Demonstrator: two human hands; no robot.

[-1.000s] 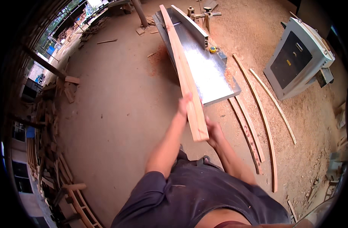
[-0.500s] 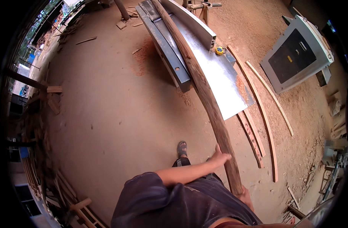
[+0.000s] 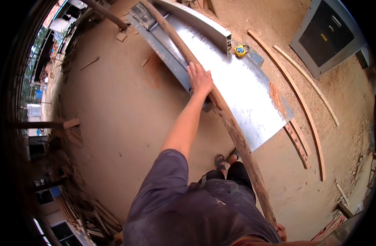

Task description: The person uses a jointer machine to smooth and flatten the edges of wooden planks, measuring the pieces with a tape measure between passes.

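A long, dark brown wooden plank (image 3: 236, 133) with rough edges slants from the far end of a metal machine table (image 3: 237, 102) back to my right side. My left hand (image 3: 200, 80) lies on top of it about halfway along, over the table's left edge, fingers stretched forward and slightly apart. At the plank's near end, low by my body, my right hand (image 3: 282, 232) is closed around the wood; only part of that hand shows. The plank runs beside the machine's long metal fence (image 3: 196, 18), with a strip of bare tabletop between.
A yellow tape measure (image 3: 239, 51) sits by the fence's end. Thin wood strips (image 3: 307, 102) lie on the floor to the right, near a grey cabinet (image 3: 327, 33). Sawdust (image 3: 276, 96) covers the table's right edge. Stacked timber (image 3: 73, 205) stands at left.
My left hand has slid or moved forward along the plank, from near my body to the table's edge. My right hand still holds the near end. My view has shifted.
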